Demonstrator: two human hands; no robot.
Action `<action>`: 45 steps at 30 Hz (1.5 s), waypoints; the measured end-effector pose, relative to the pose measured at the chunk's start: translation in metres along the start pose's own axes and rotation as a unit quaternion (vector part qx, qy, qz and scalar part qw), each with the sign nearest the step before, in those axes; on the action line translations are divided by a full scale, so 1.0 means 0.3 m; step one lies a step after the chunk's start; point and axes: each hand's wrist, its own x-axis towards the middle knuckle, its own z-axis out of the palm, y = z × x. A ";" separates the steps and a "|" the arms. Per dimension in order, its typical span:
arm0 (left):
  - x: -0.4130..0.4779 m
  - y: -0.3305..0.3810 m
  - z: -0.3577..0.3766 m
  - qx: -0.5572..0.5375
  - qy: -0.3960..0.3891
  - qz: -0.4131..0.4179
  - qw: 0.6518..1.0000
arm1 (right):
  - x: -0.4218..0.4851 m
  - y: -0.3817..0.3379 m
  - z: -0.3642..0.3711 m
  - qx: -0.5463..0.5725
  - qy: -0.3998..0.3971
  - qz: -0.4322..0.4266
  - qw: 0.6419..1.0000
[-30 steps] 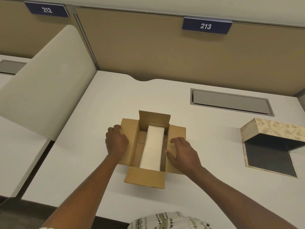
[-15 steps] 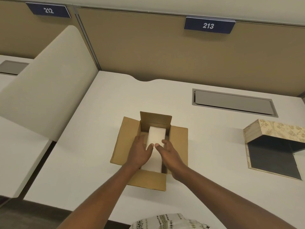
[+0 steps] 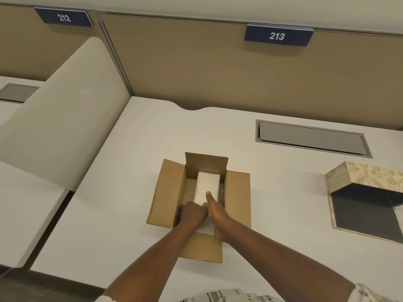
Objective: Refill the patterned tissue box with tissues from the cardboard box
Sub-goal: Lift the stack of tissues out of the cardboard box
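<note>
An open cardboard box (image 3: pixel 169 192) sits mid-desk with its flaps folded out. Inside lies a white stack of tissues (image 3: pixel 207 184), long side running away from me. Both hands reach into the near end of the box. My left hand (image 3: pixel 192 213) curls around the stack's left side. My right hand (image 3: pixel 217 213) grips the right side, thumb lying on top of the stack. The patterned tissue box (image 3: pixel 370 175) lies at the right edge of the desk, floral lid propped up over a dark open base.
A grey cable hatch (image 3: pixel 311 139) is set into the white desk (image 3: pixel 122 192) behind and to the right of the cardboard box. A tan partition wall (image 3: pixel 196 68) closes the back. A cream divider panel (image 3: pixel 58 118) borders the left, with a gap beyond it.
My hands left the side flaps, moved into the box, then slid back toward me to the near end of the tissue stack and closed on it.
</note>
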 end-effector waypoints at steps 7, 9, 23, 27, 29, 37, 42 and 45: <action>0.030 -0.004 0.016 -0.016 -0.001 -0.033 0.999 | 0.006 0.009 0.002 0.014 0.019 0.031 0.999; 0.037 -0.003 0.018 -0.012 0.001 -0.033 0.999 | 0.012 0.008 0.000 0.016 0.023 0.026 0.999; 0.026 -0.006 0.004 -0.159 -0.034 -0.059 0.985 | 0.022 0.012 0.003 -0.012 0.039 0.005 0.999; 0.037 -0.022 0.002 -0.218 -0.055 -0.069 0.972 | 0.017 0.013 -0.002 -0.018 0.034 0.004 0.999; 0.033 -0.020 -0.005 -0.225 -0.059 -0.064 0.971 | 0.015 0.010 -0.004 -0.022 0.031 0.005 0.999; 0.000 0.000 -0.013 -0.237 -0.047 -0.064 0.968 | 0.004 0.004 0.001 -0.024 0.037 0.005 0.999; 0.003 -0.013 -0.010 -0.246 -0.067 -0.051 0.966 | -0.009 0.000 -0.002 -0.018 0.031 0.008 0.999; 0.031 -0.031 -0.002 -0.245 -0.083 -0.053 0.964 | -0.022 -0.005 -0.006 -0.015 0.026 0.010 0.999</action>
